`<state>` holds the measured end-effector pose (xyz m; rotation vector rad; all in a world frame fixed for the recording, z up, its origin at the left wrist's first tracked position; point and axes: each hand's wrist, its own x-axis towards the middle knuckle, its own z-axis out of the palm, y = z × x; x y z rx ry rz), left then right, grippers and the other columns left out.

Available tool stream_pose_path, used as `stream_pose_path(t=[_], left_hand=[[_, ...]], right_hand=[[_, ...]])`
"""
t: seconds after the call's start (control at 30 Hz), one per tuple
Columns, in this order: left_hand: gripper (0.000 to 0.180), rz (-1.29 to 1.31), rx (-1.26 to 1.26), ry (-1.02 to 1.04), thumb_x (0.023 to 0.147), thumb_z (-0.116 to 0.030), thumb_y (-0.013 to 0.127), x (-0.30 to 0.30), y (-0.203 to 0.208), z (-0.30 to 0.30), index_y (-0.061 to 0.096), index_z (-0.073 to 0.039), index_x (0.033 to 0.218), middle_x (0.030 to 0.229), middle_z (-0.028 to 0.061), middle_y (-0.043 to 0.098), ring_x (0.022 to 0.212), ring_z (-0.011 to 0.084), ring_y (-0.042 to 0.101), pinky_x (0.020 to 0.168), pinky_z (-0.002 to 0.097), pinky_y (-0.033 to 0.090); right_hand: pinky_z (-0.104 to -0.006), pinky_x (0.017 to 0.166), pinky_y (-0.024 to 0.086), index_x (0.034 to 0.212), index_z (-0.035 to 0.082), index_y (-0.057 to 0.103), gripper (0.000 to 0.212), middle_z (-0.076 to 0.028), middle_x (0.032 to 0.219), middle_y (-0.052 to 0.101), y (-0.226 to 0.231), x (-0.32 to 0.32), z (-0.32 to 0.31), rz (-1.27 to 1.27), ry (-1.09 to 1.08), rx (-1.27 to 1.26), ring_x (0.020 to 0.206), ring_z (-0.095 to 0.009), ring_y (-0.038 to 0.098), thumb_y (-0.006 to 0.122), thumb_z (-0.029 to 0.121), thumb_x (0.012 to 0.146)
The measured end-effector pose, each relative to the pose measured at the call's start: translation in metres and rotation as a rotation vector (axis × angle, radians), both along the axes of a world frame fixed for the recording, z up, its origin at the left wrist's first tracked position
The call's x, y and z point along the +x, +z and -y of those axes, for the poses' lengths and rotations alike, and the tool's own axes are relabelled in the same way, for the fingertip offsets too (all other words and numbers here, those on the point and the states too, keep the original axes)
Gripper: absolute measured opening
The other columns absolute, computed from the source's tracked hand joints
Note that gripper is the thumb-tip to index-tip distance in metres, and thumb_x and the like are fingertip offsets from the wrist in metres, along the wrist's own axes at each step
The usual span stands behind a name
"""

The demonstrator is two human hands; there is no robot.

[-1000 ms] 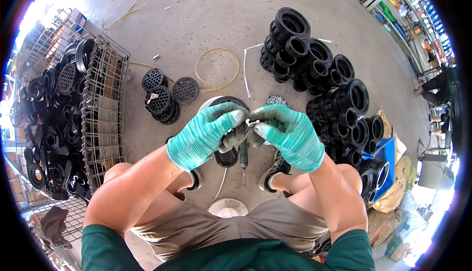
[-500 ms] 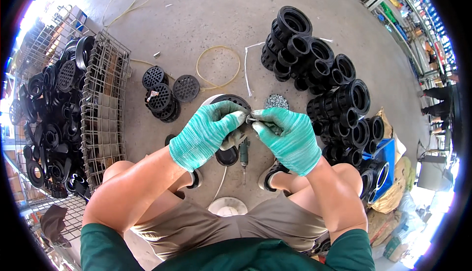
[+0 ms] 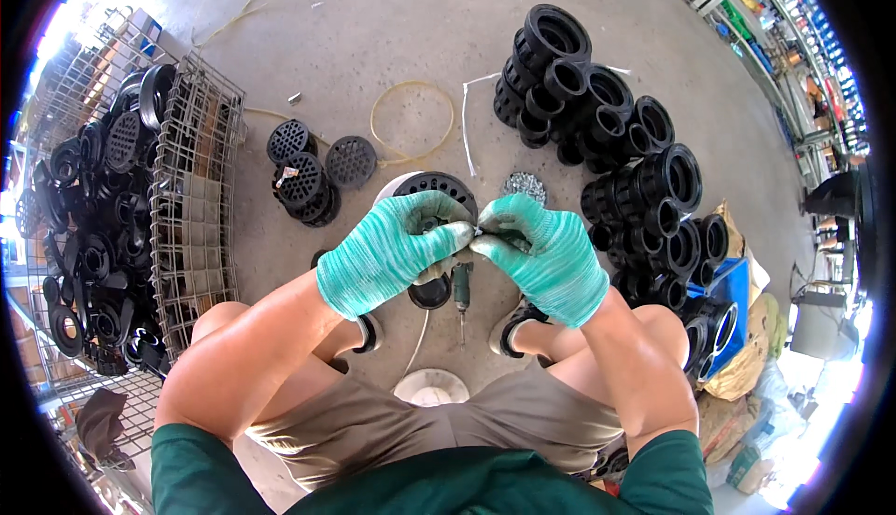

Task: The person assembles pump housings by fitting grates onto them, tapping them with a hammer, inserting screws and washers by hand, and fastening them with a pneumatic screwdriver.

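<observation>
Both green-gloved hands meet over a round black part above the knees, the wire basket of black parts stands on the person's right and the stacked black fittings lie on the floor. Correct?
Not quite. The head view shows the wire basket on the person's left, not right. The rest holds: left hand and right hand meet over the round black part, and the stacked black fittings lie on the floor.

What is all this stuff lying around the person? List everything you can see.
pipe fittings: many, black, stacked on the floor at right
wire baskets: two, grey, at left, holding black parts
round grilles: several, black, floor left of centre
cord loop: one, yellowish, on the floor
screws: small pile, silvery, centre floor
power tool: one, green, below the hands
left hand: green glove, pinching a small part
right hand: green glove, fingertips meeting the left
</observation>
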<state>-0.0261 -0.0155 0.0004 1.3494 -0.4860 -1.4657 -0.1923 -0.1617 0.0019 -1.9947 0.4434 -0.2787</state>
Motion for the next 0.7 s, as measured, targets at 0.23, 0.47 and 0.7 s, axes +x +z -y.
stream_pose_path(t=[0.23, 0.47, 0.7], left_hand=[[0.028, 0.010, -0.002, -0.177, 0.100, -0.034, 0.064, 0.014, 0.003, -0.003, 0.066, -0.006, 0.107, 0.079, -0.0027, 0.061, 0.065, 0.0029, 0.051, 0.056, 0.0185, 0.038], [0.019, -0.124, -0.048, 0.124, 0.095, -0.023, 0.067, 0.025, 0.017, -0.023, 0.062, -0.007, 0.103, 0.068, -0.0022, 0.053, 0.055, 0.0055, 0.044, 0.049, 0.0212, 0.033], [0.016, -0.128, -0.024, 0.262, 0.094, -0.022, 0.062, 0.046, 0.018, -0.034, 0.059, -0.008, 0.100, 0.067, -0.0008, 0.052, 0.053, 0.0072, 0.044, 0.047, 0.0219, 0.034]], right_hand=[[-0.0260, 0.066, 0.053, 0.111, 0.002, 0.069, 0.026, -0.005, 0.089, 0.071, -0.003, 0.000, 0.000, -0.026, 0.019, 0.209, 0.071, -0.009, 0.061, 0.079, 0.008, 0.088], [-0.0277, 0.068, 0.056, 0.111, 0.002, 0.067, 0.022, -0.005, 0.089, 0.070, -0.063, 0.017, 0.030, -0.543, 0.027, 0.270, 0.073, -0.011, 0.065, 0.065, 0.020, 0.099], [-0.0423, 0.083, 0.057, 0.125, 0.001, 0.065, 0.063, -0.020, 0.120, 0.070, -0.319, -0.034, -0.020, -1.182, 0.166, 0.040, 0.101, -0.035, 0.070, 0.079, 0.045, 0.082]])
